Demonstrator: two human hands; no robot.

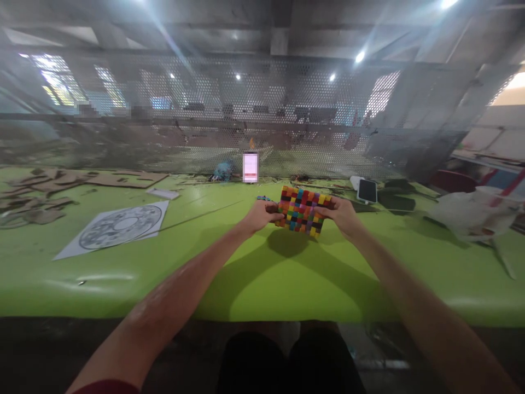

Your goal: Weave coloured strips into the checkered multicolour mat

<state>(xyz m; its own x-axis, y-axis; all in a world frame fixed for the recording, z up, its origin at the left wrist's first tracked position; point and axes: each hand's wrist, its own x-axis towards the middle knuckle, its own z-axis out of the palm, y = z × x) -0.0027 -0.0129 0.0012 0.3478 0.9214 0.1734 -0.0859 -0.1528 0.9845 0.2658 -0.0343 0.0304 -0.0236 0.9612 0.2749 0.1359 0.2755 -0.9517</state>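
Both hands hold a block panel (302, 210), a flat rectangle of small squares in red, yellow, green, blue, purple and black. It is in the middle of the scene, towards the far side of the green tabletop (262, 284). Its shadow falls on the surface just nearer, so it seems to be lifted clear and tilted to face the person.

The left hand (261, 215) grips the left short end and the right hand (343, 214) grips the right short end. The fingers (274, 207) of each hand are curled over the edge, grasping the panel rather than lying loose.

A two-ended hold like this probably works best with equal pressure on both sides. Thumbs on the front and fingers behind would stop the squares buckling or sagging in the middle, and keeping the panel low over the tabletop would limit any slip.

Beyond the panel an upright phone (250, 166) stands with its screen lit. A flat phone (367, 190) lies just to the right. Well to the left are a sheet of paper (118, 225) with a round drawing and some cardboard pieces (61, 183). A white bag (471, 214) sits at the far right, and a mesh screen (246, 104) closes off the back.
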